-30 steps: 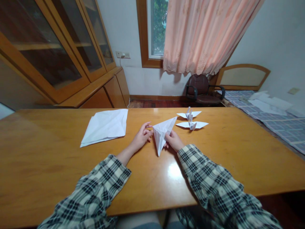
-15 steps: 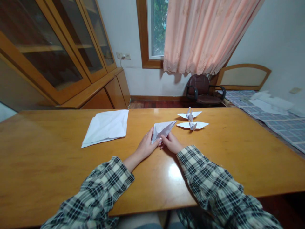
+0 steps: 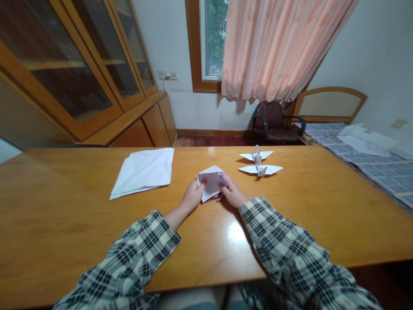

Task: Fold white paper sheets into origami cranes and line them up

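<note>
Head view: folded paper point(image 3: 213, 183) partly hides left hand point(image 3: 192, 193).

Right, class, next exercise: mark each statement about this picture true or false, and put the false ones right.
1. The left hand and the right hand both hold the folded paper. True.
2. The paper cranes are to the left of the hands. False: both cranes are to the right.
3. The larger white paper lies on the table, left of the hands. True.
4. A chair stands beyond the table, below the curtain. True.
5. The curtain covers the whole window. False: some of the glass shows beside the curtain's left edge.
</note>
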`<state>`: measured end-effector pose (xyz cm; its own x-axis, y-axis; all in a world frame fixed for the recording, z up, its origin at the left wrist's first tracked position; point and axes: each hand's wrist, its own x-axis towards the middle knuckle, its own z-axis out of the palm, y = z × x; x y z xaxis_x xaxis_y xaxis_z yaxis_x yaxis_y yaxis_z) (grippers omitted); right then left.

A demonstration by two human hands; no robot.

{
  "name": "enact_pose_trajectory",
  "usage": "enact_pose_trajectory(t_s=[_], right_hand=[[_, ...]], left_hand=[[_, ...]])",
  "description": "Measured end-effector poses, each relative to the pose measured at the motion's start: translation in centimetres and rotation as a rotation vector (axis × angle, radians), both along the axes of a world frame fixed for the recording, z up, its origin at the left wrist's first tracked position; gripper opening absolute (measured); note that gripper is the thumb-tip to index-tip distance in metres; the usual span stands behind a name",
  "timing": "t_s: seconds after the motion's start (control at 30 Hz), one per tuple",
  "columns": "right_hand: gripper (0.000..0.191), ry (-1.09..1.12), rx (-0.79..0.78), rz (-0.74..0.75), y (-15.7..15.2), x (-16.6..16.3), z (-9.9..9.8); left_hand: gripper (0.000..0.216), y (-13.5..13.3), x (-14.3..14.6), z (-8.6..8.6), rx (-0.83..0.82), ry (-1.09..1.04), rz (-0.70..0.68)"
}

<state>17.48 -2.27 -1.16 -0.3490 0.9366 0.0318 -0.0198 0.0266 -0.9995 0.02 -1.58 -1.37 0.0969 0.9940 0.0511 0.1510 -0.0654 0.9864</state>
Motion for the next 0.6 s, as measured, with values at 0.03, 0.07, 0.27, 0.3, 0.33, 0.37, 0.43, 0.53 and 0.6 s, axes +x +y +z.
enact_pose_trajectory(t_s=[0.03, 0.07, 0.27, 0.3, 0.33, 0.37, 0.43, 0.53, 0.6], right_hand=[[0.068, -0.004, -0.002, 0.0, -0.1, 0.0, 0.2], [0.069, -0.008, 0.0, -0.003, -0.2, 0.0, 0.4], [0.072, -0.007, 0.029, 0.016, -0.1, 0.1, 0.1], [0.072, 0.0, 0.028, 0.015, -0.1, 0.2, 0.0], [0.071, 0.007, 0.026, 0.014, -0.1, 0.2, 0.0], [0.071, 0.015, 0.022, 0.012, 0.0, 0.2, -0.1], [0.071, 0.018, 0.014, 0.014, -0.1, 0.2, -0.1], [0.07, 0.002, 0.012, 0.021, -0.1, 0.2, 0.1], [0.067, -0.006, 0.017, 0.033, -0.2, 0.2, 0.2]], left_hand=[[0.038, 0.1, -0.1, 0.0, -0.002, -0.005, -0.004], [0.04, 0.2, -0.2, -0.1, -0.002, -0.008, -0.002], [0.047, 0.6, -0.5, -0.6, -0.025, -0.1, -0.03], [0.047, 0.6, -0.4, -0.6, -0.031, -0.122, -0.034], [0.046, 0.5, -0.3, -0.4, -0.037, -0.146, -0.03], [0.045, 0.5, -0.2, -0.2, -0.043, -0.172, -0.024], [0.043, 0.2, 0.1, 0.5, -0.054, -0.233, -0.009], [0.042, -0.2, 0.3, 1.4, -0.107, -0.333, -0.033], [0.042, -0.4, 0.4, 1.8, -0.167, -0.385, -0.049]])
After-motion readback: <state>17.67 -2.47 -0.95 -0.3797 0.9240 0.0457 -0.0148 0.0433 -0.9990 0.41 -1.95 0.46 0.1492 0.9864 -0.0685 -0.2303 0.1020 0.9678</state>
